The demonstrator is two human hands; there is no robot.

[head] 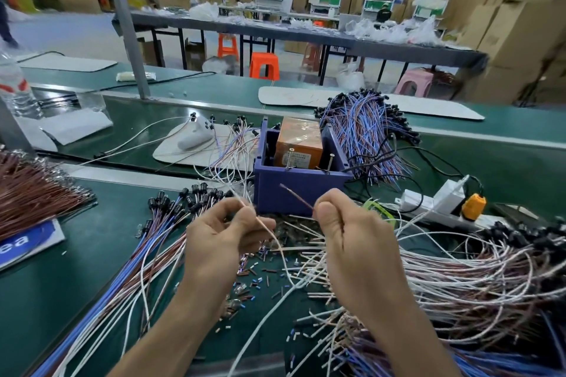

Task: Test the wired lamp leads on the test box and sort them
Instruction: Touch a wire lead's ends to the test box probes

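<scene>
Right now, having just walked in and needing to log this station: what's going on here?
A person is working through wired lamp leads at a green bench. The left hand pinches a white lead and the right hand pinches a brown lead. Both are held up just in front of the blue test box, and neither touches its metal pins. A left heap and a right heap of leads flank the hands.

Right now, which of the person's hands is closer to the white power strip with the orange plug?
Right. The right hand pinches a brown lead just left of the white power strip; the left hand, pinching a white lead, sits farther left still.
</scene>
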